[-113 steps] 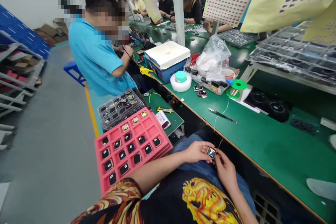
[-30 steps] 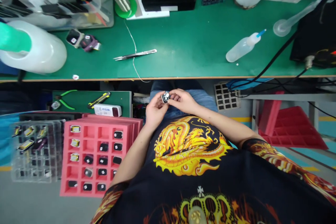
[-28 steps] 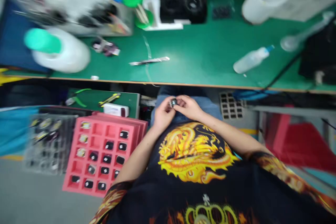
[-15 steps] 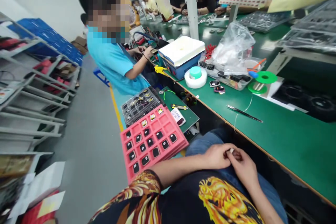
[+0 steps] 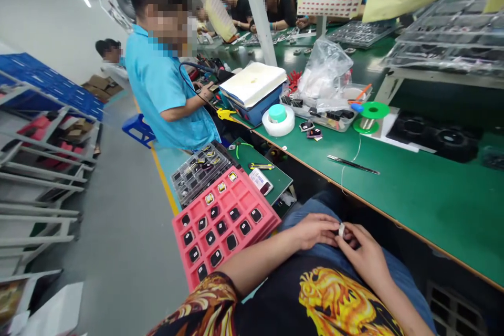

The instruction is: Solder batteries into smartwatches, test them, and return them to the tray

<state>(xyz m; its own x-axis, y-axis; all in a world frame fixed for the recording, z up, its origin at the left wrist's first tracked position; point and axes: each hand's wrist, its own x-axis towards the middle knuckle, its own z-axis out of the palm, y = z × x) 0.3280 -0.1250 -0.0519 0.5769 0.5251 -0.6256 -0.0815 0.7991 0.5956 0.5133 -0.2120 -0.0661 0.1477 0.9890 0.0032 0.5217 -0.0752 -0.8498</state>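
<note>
Over my lap, my left hand (image 5: 316,232) and my right hand (image 5: 364,253) meet at the fingertips. Pinched between them is a small whitish piece (image 5: 341,229), too small for me to name its kind. My right thumb presses against it, and the left fingers close on its other side, partly hiding it. To the left of my forearm lies a pink foam tray (image 5: 252,198) with several black rounded-square pieces in its pockets. A few pieces with yellow edges sit along its far row.
On the green bench (image 5: 413,210) lie tweezers (image 5: 353,164), a solder spool (image 5: 369,118), a tape roll (image 5: 278,122) and a parts box (image 5: 338,123). A clear tray (image 5: 185,181), a cutter knife (image 5: 261,166) and a white device (image 5: 260,182) are left. A co-worker in blue (image 5: 157,89) works beyond.
The view has shifted slightly, so the bench items appear further left. My left fingers have straightened, and the whitish piece shows more clearly between my hands.
</note>
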